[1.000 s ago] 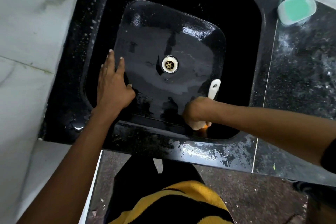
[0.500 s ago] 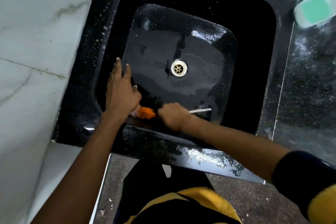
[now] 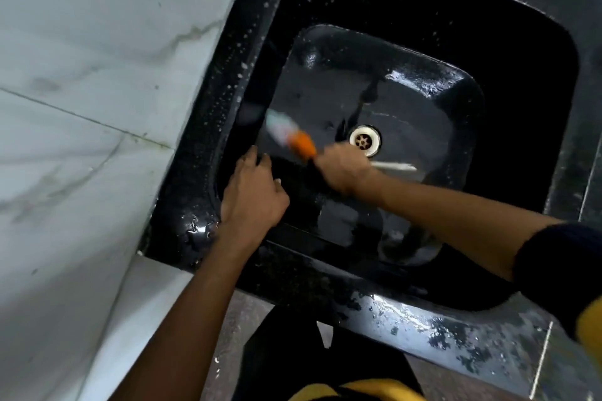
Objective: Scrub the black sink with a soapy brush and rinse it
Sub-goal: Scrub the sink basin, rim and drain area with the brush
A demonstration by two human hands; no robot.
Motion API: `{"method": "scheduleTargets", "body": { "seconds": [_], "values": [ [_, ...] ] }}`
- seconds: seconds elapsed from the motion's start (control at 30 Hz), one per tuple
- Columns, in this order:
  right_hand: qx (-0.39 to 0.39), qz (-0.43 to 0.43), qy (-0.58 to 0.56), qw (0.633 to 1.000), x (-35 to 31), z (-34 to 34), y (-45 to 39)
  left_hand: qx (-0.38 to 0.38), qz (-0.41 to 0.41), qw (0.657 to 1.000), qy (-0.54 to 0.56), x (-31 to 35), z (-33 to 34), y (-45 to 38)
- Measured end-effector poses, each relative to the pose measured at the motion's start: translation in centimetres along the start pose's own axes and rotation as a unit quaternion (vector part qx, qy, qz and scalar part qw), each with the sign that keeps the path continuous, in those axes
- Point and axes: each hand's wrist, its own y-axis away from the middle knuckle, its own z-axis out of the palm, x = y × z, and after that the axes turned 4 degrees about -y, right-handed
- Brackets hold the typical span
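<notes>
My R hand fingers are gripping the scrub brush w/ blurred bristles near the drain; L hand fingers are resting together, flat on the black sink wall.

Your forearms are bare w/ no gloves on either of the hands; right sleeve is black w/ a yellow band, your top yellow & black, legs in black

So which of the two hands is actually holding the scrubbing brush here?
The right hand, gripping the orange-and-white brush near the drain; the left hand only rests flat on the black sink's left inner wall.
</notes>
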Motion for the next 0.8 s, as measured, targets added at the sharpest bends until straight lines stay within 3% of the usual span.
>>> {"method": "scheduleTargets", "body": {
  "seconds": [0.07, 0.1, 0.17, 0.23, 0.27, 0.33, 0.4, 0.47, 0.5, 0.57, 0.6, 0.67, 0.7, 0.73, 0.8],
  "values": [
    [-0.047, -0.045, 0.050, 0.997, 1.3, 0.1, 1.7, -0.005, -0.004, 1.000, 0.000, 0.0, -0.1, 0.0],
    [-0.044, -0.020, 0.065, 0.997, 2.9, -0.3, 1.1, -0.008, -0.004, 1.000, -0.004, 0.0, 0.0, 0.1],
    [0.014, 0.118, 0.051, 0.992, 6.5, -1.7, -1.3, -0.009, -0.005, 1.000, -0.012, 0.1, 0.1, 0.1],
    [0.067, 0.274, -0.009, 0.959, 9.8, -3.0, -3.1, -0.012, -0.004, 1.000, -0.017, 0.2, 0.0, 0.1],
    [0.080, 0.305, -0.019, 0.949, 10.2, -3.2, -3.3, -0.012, -0.002, 1.000, -0.020, 0.3, 0.1, 0.0],
    [0.060, 0.238, 0.008, 0.969, 8.5, -3.1, -2.7, -0.017, 0.004, 1.000, -0.016, 0.2, 0.1, -0.2],
    [-0.013, 0.078, 0.025, 0.997, 4.3, -1.1, -0.5, -0.023, 0.017, 0.999, -0.015, 0.1, 0.3, -0.4],
    [-0.080, -0.048, 0.055, 0.994, 1.5, 0.3, 1.9, -0.029, 0.034, 0.999, -0.016, 0.0, 0.5, -0.5],
    [-0.078, -0.058, 0.057, 0.994, 1.9, 0.6, 1.9, -0.035, 0.039, 0.998, -0.018, 0.0, 0.6, -0.5],
    [-0.011, 0.082, 0.000, 0.997, 4.8, -0.2, 0.2, -0.034, 0.046, 0.998, -0.023, -0.1, 0.8, -0.5],
    [0.036, 0.185, -0.059, 0.980, 7.0, -0.6, -1.1, -0.030, 0.052, 0.998, -0.027, -0.1, 0.8, -0.5],
    [0.096, 0.369, -0.147, 0.913, 10.5, -1.4, -2.2, -0.033, 0.073, 0.996, -0.033, 0.0, 0.9, -0.6],
    [0.109, 0.379, -0.151, 0.906, 10.6, -1.2, -2.3, -0.036, 0.076, 0.996, -0.034, -0.1, 1.1, -0.5],
    [0.107, 0.342, -0.125, 0.925, 9.8, -0.8, -1.9, -0.043, 0.081, 0.995, -0.033, -0.1, 1.2, -0.6],
    [0.040, 0.186, -0.084, 0.978, 5.6, 1.3, 0.1, -0.057, 0.090, 0.994, -0.031, -0.1, 1.2, -0.6]
  ]
}}
